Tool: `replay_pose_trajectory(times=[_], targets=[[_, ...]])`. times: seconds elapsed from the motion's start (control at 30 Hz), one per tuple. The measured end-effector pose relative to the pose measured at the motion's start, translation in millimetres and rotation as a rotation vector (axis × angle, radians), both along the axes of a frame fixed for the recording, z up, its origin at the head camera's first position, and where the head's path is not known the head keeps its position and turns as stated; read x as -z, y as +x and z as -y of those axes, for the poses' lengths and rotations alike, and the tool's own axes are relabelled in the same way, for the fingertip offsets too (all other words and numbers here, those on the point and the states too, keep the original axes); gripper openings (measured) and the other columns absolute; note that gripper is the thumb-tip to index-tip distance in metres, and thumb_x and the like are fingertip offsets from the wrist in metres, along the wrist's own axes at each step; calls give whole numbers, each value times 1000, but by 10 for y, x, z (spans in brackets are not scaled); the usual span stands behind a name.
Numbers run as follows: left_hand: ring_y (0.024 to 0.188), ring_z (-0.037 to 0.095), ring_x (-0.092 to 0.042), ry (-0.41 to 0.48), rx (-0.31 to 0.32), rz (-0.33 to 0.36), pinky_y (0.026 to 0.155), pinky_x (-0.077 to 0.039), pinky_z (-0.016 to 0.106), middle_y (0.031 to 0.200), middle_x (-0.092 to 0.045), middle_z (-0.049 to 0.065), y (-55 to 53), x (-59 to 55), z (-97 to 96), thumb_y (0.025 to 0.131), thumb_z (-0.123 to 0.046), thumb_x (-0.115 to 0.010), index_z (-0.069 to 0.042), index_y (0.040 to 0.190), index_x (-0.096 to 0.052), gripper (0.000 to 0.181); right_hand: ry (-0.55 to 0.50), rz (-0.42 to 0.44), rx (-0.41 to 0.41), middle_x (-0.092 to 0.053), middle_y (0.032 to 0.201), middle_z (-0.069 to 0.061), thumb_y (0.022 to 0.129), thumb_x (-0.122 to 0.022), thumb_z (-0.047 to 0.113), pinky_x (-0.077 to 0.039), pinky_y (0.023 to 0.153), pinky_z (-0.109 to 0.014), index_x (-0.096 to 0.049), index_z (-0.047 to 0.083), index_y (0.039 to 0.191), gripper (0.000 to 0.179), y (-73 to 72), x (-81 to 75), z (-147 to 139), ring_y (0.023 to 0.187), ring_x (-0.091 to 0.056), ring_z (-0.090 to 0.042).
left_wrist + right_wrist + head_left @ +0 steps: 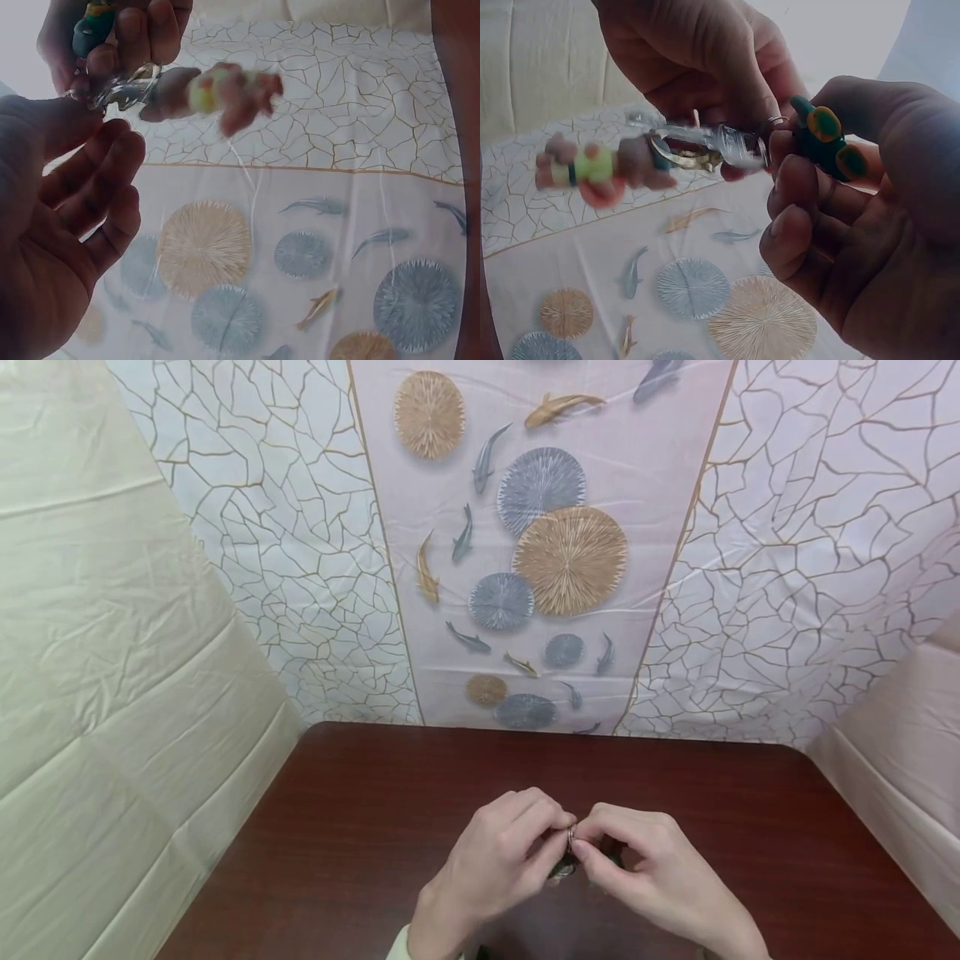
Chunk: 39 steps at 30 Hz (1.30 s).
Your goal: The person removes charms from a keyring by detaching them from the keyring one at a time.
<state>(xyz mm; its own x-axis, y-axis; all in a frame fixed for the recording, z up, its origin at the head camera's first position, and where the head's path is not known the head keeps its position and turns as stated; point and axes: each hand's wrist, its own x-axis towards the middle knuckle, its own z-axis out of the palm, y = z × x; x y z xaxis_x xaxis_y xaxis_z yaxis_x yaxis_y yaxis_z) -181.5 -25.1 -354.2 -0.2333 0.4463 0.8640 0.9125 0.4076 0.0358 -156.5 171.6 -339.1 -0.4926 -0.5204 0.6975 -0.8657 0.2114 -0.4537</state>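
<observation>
Over the table, both hands meet at a keychain with a small metal ring (570, 837). My left hand (498, 852) pinches the ring between thumb and forefinger; its other fingers are loosely bent in the left wrist view. From the other side, my right hand (660, 868) pinches the keychain at the same ring. A dark green charm with orange-rimmed spots (829, 142) lies between the right thumb and fingers. Shiny metal clasps (131, 90) hang from the ring. Beyond them dangles a blurred brown figure charm with a yellow-green middle (217, 90). Fingertips partly hide the ring.
Under the hands is a dark red-brown table (360, 810) with rounded far corners. A cloth printed with fish and round leaf shapes (525, 635) hangs behind it. Plain cream cloth (150, 710) walls in the left side, and similar cloth (907, 760) the right.
</observation>
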Motion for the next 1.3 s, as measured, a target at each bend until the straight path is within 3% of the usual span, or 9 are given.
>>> replay_pose_trajectory(times=[0.13,0.37,0.6,0.97,1.3], targets=[[65,0,-52,20,19,4,67,-43,9,76,-60,-10,8,3,1,80,-2,-65,-14,83,-62,13,3,-29,8,-57,75,11,79,-68,-13,-43,55,-6,-64,18,92,34,6,-9,-3,63,-53,6],[61,-3,-45,94,58,168,58,-35,3,74,-62,-10,20,20,31,81,-2,-66,-17,76,-54,20,20,-43,28,-56,76,12,78,-69,-12,-43,57,-6,-62,20,92,36,29,-18,-23,64,-52,7],[65,-6,-51,135,106,222,60,-42,3,79,-65,-10,16,10,43,84,-1,-65,-17,79,-57,18,45,5,43,-56,76,12,82,-68,-10,-45,55,-7,-62,22,94,34,26,-48,-71,64,-55,9],[65,-7,-54,144,125,273,62,-46,3,74,-60,-10,24,18,57,85,-2,-66,-17,80,-57,17,72,156,182,-62,74,13,89,-67,-2,-48,52,-15,-63,27,93,29,-156,9,-269,61,-60,0],[66,-9,-54,113,136,313,59,-44,3,78,-63,-10,11,26,50,84,0,-64,-17,82,-59,18,134,248,379,-63,74,13,92,-66,9,-51,53,-19,-65,26,92,16,-368,115,-490,63,-61,-2]])
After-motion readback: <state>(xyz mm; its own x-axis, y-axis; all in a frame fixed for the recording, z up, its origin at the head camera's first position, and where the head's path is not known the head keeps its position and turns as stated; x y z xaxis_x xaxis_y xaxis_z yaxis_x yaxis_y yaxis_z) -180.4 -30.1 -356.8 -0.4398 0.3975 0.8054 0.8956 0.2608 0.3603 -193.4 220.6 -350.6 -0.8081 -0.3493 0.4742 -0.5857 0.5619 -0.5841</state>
